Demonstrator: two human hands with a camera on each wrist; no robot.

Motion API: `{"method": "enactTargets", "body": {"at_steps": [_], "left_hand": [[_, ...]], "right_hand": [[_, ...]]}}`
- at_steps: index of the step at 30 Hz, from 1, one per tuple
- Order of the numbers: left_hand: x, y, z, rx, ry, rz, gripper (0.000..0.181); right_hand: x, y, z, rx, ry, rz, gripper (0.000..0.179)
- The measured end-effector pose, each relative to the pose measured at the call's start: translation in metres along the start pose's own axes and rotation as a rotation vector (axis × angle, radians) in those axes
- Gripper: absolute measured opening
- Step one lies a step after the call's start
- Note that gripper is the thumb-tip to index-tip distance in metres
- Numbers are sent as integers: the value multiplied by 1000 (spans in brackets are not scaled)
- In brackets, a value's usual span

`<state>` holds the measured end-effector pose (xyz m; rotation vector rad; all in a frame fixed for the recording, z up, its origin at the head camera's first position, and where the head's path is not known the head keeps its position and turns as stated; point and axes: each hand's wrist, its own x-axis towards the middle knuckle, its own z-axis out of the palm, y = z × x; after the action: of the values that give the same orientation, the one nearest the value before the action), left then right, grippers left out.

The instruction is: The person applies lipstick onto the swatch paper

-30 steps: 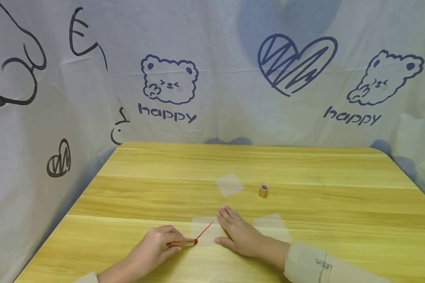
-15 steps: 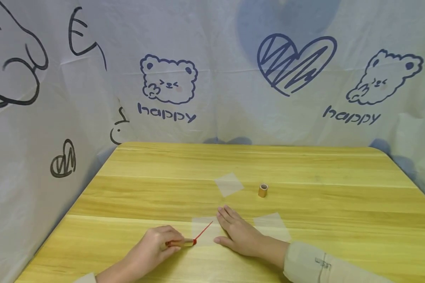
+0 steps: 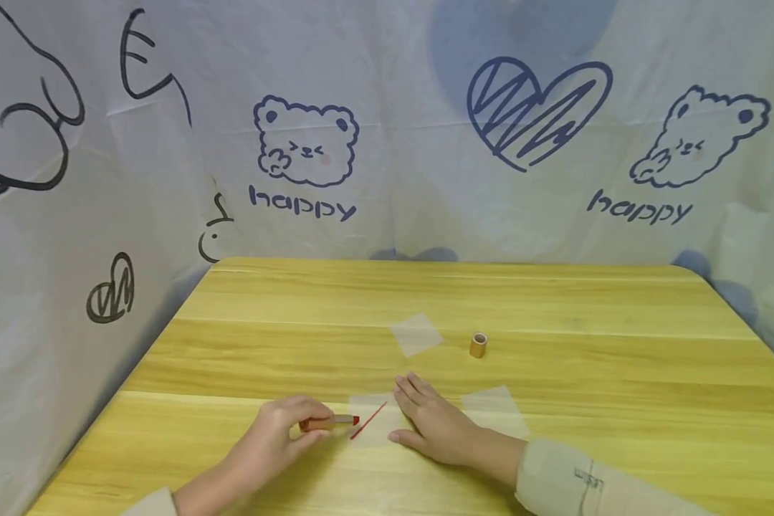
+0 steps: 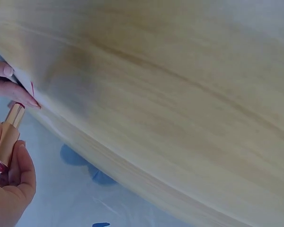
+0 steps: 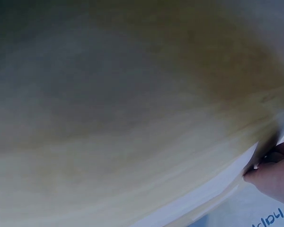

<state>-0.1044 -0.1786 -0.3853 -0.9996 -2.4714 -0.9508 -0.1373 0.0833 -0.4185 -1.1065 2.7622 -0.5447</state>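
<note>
Likely drawing: left hand (image 3: 272,434) pinches a lipstick (image 3: 330,422), maybe lifted; right hand (image 3: 435,421) lies flat on paper (image 3: 377,430) between them. Another line needs steady paper.

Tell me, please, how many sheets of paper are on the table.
3: a far sheet left of the cap, a marked sheet left of the right hand, and a third sheet to that hand's right. Others could be hidden beneath it.
</note>
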Motion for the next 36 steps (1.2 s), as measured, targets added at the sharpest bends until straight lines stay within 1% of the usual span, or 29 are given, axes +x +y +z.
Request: {"method": "enactTargets", "body": {"at_steps": [5,9,12,16,21,25,28,36], "left_hand": [[5,2,1,18,36,-16,21],[8,3,4,22,78,-14,22],[11,3,7,17,113,-3,23],[15,3,10,22,155,30,23],[19,3,13,23,194,56,24],[24,4,16,-11,196,69,25],[26,6,19,-32,187,65,27],[32,9,28,-18,143,50,26]], "right_hand": [[1,-1,-1,0,-6,8,66],[3,-1,-2,31,-13,20,67],[3,0,-3,90,-20,44,69],[3,2,-6,171,-22,70,70],[0,7,-15,208,-10,56,71],[-6,12,-23,215,1,50,70],[-11,17,-28,206,10,51,69],[-31,32,-36,164,51,47,67]]}}
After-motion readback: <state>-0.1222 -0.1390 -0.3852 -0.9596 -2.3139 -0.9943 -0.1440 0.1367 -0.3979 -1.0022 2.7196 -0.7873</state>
